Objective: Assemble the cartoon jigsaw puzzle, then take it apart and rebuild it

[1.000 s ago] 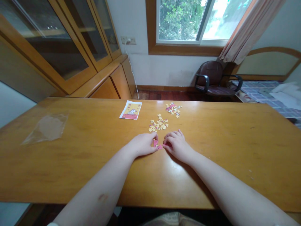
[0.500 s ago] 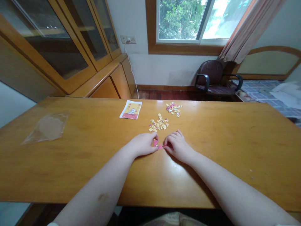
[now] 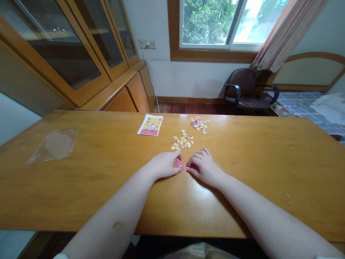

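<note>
My left hand (image 3: 165, 165) rests on the table with thumb and fingers curved round a few pink puzzle pieces (image 3: 179, 163), gripping them at the left edge. My right hand (image 3: 205, 168) is closed in a pinch on another pink puzzle piece, mostly hidden by the fingertips, at the right end of the pink ones. Whether its piece interlocks with them I cannot tell. Just beyond the hands lies a loose pile of mostly yellow puzzle pieces (image 3: 182, 141). Farther back is a second pile of pink, yellow and white puzzle pieces (image 3: 199, 123).
A picture card (image 3: 150, 125) with a white animal on yellow and pink lies at the table's far side. On the left is a clear plastic bag (image 3: 55, 145). The wooden table (image 3: 107, 147) reaches toward glass-door cabinets (image 3: 81, 50) and an office chair (image 3: 244, 88).
My right hand has shifted slightly left, bringing its pink piece closer against the others. My left hand stays almost still.
</note>
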The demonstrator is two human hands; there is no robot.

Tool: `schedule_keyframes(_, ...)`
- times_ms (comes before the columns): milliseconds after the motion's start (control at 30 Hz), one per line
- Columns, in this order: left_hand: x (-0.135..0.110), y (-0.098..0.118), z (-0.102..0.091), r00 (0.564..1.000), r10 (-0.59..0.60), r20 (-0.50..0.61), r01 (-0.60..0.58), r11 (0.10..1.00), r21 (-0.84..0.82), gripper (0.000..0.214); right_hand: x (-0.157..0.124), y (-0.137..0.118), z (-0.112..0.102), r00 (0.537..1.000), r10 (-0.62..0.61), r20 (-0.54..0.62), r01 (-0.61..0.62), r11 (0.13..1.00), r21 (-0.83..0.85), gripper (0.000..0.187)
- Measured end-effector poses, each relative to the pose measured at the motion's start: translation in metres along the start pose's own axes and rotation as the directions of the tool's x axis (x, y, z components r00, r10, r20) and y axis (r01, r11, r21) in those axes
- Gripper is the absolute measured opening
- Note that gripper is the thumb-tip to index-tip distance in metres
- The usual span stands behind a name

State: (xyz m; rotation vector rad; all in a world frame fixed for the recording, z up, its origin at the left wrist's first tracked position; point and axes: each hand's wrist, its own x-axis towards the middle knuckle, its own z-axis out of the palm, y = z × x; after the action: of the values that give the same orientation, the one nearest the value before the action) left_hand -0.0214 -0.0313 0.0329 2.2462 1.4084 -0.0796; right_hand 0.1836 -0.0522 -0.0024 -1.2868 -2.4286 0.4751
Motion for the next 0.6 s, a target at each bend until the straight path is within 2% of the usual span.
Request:
schedule_keyframes(267,-0.001,0.001,-0.001,1.000,0.004,0.005,-0.004,1.000,-0.018,0.030,-0.006,0.020,-0.021,0.996,-0.057,0.075,0.058,0.998,-0.013,0.013)
schedule_keyframes(600,0.001,-0.003,0.003,1.000,0.009,-0.009,-0.009,1.000,0.002,0.031,-0.002,0.022,-0.013,0.994,-0.041,0.098,0.039,0.999,0.021,0.009)
